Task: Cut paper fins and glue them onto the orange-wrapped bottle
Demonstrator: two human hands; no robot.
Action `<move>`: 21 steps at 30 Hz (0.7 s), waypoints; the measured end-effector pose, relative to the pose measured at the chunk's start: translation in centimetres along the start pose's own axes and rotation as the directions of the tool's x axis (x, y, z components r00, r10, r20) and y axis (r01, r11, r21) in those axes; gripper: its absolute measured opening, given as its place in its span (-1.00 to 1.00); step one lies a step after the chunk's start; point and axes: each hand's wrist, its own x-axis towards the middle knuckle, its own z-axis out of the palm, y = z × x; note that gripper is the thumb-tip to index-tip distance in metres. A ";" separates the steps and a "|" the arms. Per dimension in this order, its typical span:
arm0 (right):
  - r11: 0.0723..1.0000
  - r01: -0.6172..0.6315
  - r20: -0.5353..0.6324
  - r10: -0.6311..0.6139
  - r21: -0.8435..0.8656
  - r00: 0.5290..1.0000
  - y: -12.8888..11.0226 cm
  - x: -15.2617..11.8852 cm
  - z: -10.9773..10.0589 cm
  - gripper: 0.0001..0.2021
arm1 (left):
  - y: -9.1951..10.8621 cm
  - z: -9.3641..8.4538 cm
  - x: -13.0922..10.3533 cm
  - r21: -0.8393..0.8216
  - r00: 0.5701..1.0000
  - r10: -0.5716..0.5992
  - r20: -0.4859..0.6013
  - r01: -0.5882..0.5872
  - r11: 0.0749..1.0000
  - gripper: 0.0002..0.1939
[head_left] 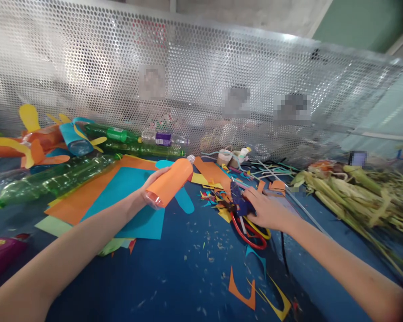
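Observation:
My left hand is closed around a clear plastic bottle wrapped in orange paper, its neck tilted up to the right. The bottle hides most of those fingers. Under it, a blue paper strip with rounded ends shows on the table. On the right, my right hand has its fingers curled round a dark blue glue gun. Scissors with red handles lie beneath the gun, beside a yellow loop.
Blue and orange sheets lie left of centre. Green bottles and paper-decorated bottles line the left. Corn husks heap on the right. Paper offcuts lie in front. A perforated metal panel stands behind; people show through it.

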 end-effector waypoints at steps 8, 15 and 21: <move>0.991 -0.105 0.175 0.089 0.081 0.981 -0.5 0.2 -1.8 -0.46 | 0.0 -0.2 -0.1 0.009 1.000 -0.021 -0.023 0.021 1.000 -0.39; 0.944 0.042 -0.037 -0.032 0.328 0.999 -9.2 5.2 -4.1 -0.79 | -0.1 -0.1 0.0 -0.009 1.000 0.014 -0.003 -0.014 1.000 -0.42; 0.876 0.073 -0.122 -0.016 0.477 0.992 -14.3 11.2 -0.9 -0.68 | -0.3 0.6 -0.4 0.043 0.993 0.108 -0.052 -0.105 0.993 -0.51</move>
